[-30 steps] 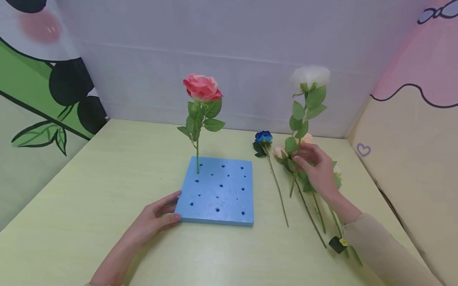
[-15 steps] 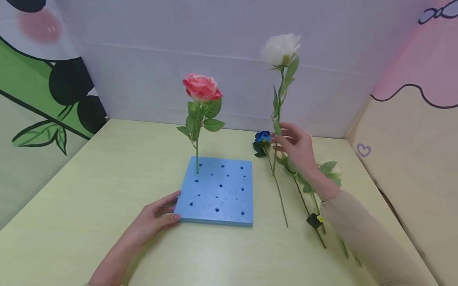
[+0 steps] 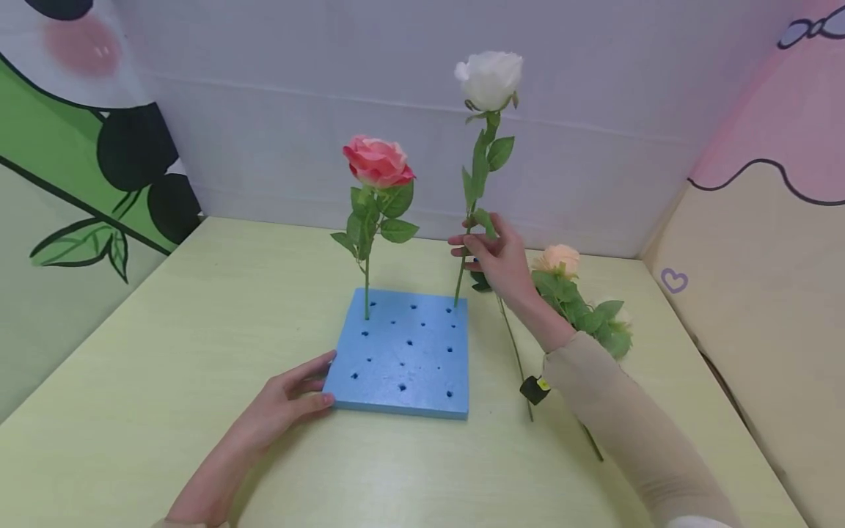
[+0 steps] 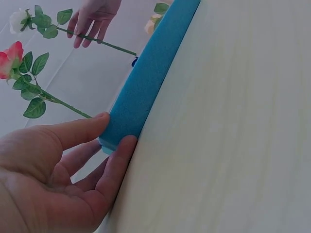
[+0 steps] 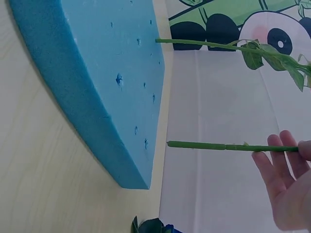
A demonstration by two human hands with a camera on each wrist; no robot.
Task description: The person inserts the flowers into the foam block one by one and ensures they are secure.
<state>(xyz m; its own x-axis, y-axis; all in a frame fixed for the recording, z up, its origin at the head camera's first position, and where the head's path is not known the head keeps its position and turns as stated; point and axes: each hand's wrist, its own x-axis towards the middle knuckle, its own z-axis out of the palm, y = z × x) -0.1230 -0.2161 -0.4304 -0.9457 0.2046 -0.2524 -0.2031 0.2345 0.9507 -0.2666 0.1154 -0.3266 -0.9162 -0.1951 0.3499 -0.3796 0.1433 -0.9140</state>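
My left hand [image 3: 287, 403] holds the near left corner of a blue foam board [image 3: 389, 378] dotted with holes. In the left wrist view, its thumb lies at the board's upper edge and a fingertip at the lower edge. A pink rose [image 3: 378, 165] stands upright in the far left of the board. My right hand [image 3: 502, 264] pinches a white rose [image 3: 490, 82] by its green stem, flower up. The right wrist view shows the bare stem end [image 5: 175, 144] just off the board's face, opposite a hole near the far right corner.
Right of the board lies a blue rose [image 5: 151, 226], largely hidden behind my right hand in the head view. A peach rose [image 3: 558, 260] and other leafy stems [image 3: 604, 326] lie further right, partly under the sleeve. A fabric wall [image 3: 264, 147] rises behind the table.
My right hand has carried the white rose left from above the loose flowers to the board's far right corner, and its stem now stands nearly upright. The left hand and board stay put.
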